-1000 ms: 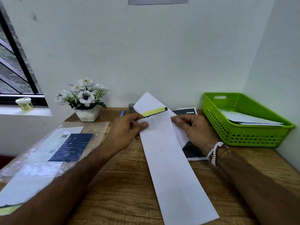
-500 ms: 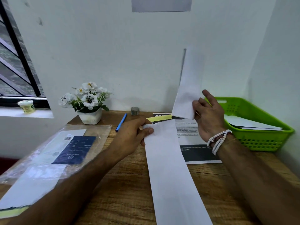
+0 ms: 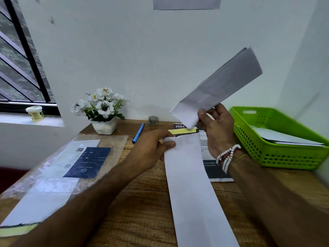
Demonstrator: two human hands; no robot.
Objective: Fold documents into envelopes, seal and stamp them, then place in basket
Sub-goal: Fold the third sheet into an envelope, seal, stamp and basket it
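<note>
On the printed sheet (image 3: 220, 174) in front of me I read white digits "2684" – lower down, "(nearby)"; the blue card (image 3: 89, 161) – too blurred.

wooden table (image 3: 142, 202) | flower pot (image 3: 105, 126) | pen (image 3: 138, 133) | tape roll (image 3: 153, 120) | printed sheet (image 3: 216, 172) | green basket (image 3: 277, 157) | plastic packet (image 3: 58, 168) | long white paper (image 3: 192, 193)

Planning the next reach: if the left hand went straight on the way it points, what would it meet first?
Past the envelope the left hand grips, probably the right hand holding the folded document; depth is unclear; it might pass beneath, over the printed sheet.
</note>
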